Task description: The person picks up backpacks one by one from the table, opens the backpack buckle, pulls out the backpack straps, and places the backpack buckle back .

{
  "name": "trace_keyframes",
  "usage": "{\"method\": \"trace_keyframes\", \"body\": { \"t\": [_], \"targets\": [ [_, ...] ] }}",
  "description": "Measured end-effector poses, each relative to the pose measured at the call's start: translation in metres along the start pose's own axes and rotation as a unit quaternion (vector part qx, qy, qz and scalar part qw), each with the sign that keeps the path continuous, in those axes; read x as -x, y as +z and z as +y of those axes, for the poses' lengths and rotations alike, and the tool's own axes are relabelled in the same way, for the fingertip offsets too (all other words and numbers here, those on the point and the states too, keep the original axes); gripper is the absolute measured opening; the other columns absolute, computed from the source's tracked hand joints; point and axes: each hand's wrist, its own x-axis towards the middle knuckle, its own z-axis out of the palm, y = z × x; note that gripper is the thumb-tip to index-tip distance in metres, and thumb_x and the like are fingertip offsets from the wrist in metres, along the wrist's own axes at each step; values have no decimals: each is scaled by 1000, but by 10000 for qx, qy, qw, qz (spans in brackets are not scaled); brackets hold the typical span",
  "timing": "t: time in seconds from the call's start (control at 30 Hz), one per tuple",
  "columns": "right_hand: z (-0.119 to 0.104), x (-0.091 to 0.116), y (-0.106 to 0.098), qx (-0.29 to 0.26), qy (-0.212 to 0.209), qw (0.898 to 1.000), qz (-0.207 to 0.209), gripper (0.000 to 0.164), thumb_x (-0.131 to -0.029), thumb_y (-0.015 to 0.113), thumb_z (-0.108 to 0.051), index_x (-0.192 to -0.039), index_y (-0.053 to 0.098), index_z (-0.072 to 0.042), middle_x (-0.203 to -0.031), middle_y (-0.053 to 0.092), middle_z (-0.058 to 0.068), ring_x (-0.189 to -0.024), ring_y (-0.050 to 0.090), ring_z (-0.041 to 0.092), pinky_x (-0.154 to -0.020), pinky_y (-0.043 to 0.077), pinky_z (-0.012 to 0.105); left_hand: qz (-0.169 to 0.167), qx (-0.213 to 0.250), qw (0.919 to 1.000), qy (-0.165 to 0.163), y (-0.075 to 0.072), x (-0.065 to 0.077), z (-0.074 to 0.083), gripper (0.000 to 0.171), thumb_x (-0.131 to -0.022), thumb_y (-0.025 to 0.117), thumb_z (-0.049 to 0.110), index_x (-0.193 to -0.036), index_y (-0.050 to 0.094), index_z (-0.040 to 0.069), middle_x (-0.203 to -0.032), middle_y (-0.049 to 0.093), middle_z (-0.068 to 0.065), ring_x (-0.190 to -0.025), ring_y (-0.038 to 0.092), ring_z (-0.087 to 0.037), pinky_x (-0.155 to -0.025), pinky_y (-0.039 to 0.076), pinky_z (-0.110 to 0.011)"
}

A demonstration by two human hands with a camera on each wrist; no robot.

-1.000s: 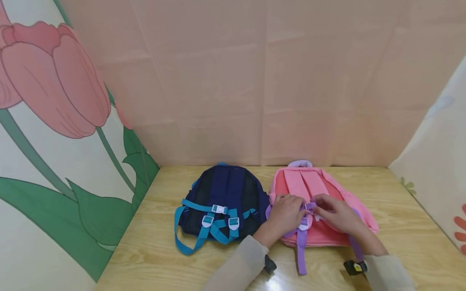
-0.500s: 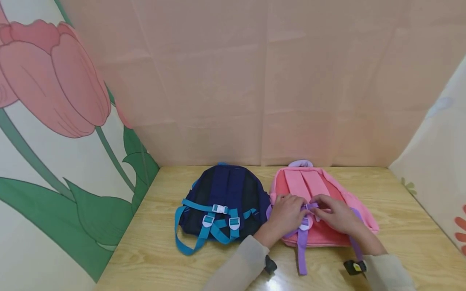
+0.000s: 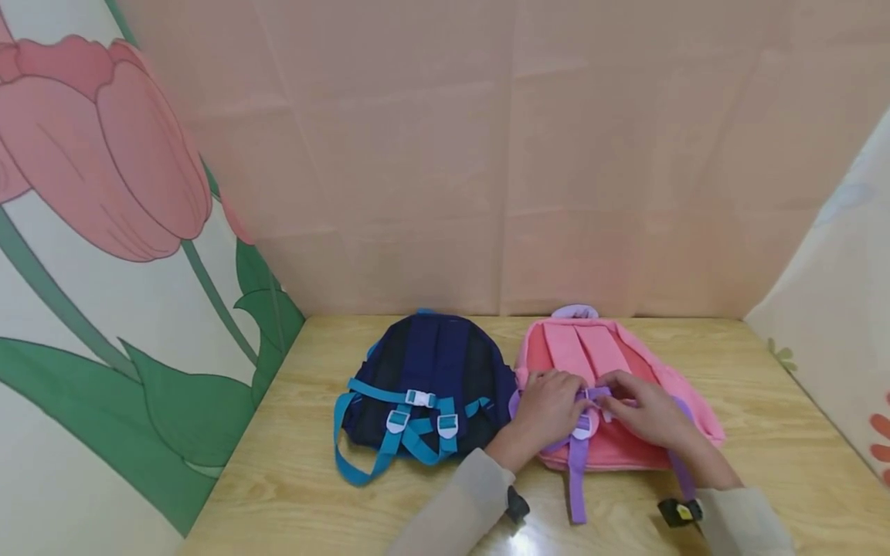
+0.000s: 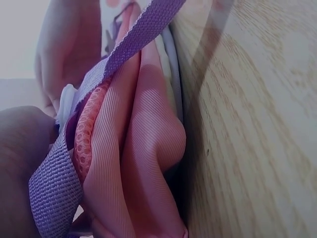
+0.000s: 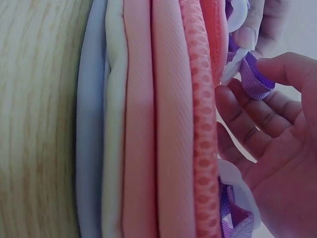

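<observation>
A pink backpack (image 3: 612, 448) lies back panel up on the table, with purple straps and white plastic hardware. Over its middle, my left hand (image 3: 549, 409) holds a small white buckle (image 5: 234, 65) on the purple strap (image 5: 257, 84). From the other side my right hand (image 3: 643, 409) pinches that strap beside the buckle, thumb on the webbing and fingertips at the plastic. In the left wrist view the buckle is mostly hidden behind the left hand and the webbing. A white strap adjuster (image 3: 582, 427) sits just below the left fingers, and a loose purple strap end (image 3: 577, 483) hangs toward the table's front.
To the left, touching or nearly touching the pink one, lies a navy backpack (image 3: 434, 347) with teal straps and a fastened white buckle (image 3: 419, 399). Both rest on a wooden table (image 3: 292, 463). A pink-beige curtain (image 3: 389, 170) stands behind, with flower-printed cloth at either side.
Both hands stay over the same spot on the pink backpack. Only slight finger movement shows around the purple strap, and the backpacks keep their places.
</observation>
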Motion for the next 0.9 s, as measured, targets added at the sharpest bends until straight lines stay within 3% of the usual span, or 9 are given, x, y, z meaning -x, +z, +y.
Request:
{"method": "trace_keyframes", "body": {
  "t": [0.2, 0.67, 0.9],
  "targets": [
    [-3, -3, -1, 43, -140, 9999, -18, 16, -94, 72, -14, -110, 67, -14, -97, 70, -6, -90, 65, 6, -84, 57, 49, 2, 69, 10000, -30, -1, 0, 0, 27, -101, 58, 47, -121, 64, 30, -115, 64, 17, -108, 57, -3, -95, 38, -27],
    [1, -1, 2, -6, -247, 9997, 59, 18, -91, 74, -9, -107, 68, -14, -95, 69, -8, -89, 64, 2, -81, 59, 41, 289, -135, 9992, 256, -1, 2, -2, 24, -101, 59, 45, -118, 64, 29, -113, 64, 16, -108, 57, -4, -95, 39, -27],
    [1, 3, -1, -45, 16, 10000, 51, 14, -95, 72, -16, -108, 68, -18, -97, 70, -6, -97, 70, 19, -83, 57, 37, 303, -47, 9993, 234, 1, 2, -2, 24, -100, 60, 45, -117, 64, 30, -110, 63, 17, -104, 57, -3, -94, 39, -27]
  ]
}}
